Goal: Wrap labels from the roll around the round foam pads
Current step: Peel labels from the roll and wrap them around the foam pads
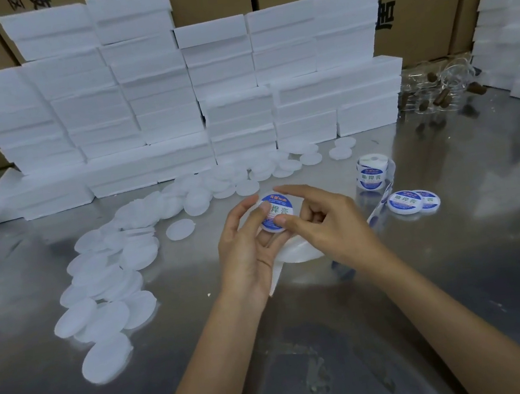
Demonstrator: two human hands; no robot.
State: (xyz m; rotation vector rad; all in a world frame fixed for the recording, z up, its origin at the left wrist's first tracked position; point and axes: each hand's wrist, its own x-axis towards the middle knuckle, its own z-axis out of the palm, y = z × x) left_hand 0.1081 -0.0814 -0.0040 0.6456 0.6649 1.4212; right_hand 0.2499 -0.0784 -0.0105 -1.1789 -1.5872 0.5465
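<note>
A round foam pad [276, 211] carrying a blue and white label is held up between both hands at the table's middle. My left hand [248, 245] grips it from the left, thumb on its face. My right hand [325, 221] pinches it from the right, thumb pressing the label and forefinger over its top edge. A strip of white backing paper [293, 252] hangs below the hands. The label roll [372, 171] stands to the right. Two labelled pads [411, 201] lie in front of it.
Several bare white foam pads [112, 271] lie scattered in a band from front left to the back middle of the metal table [462, 268]. Stacks of white foam boxes [172, 102] line the back. Clear containers with brown pieces [437, 88] sit at the back right.
</note>
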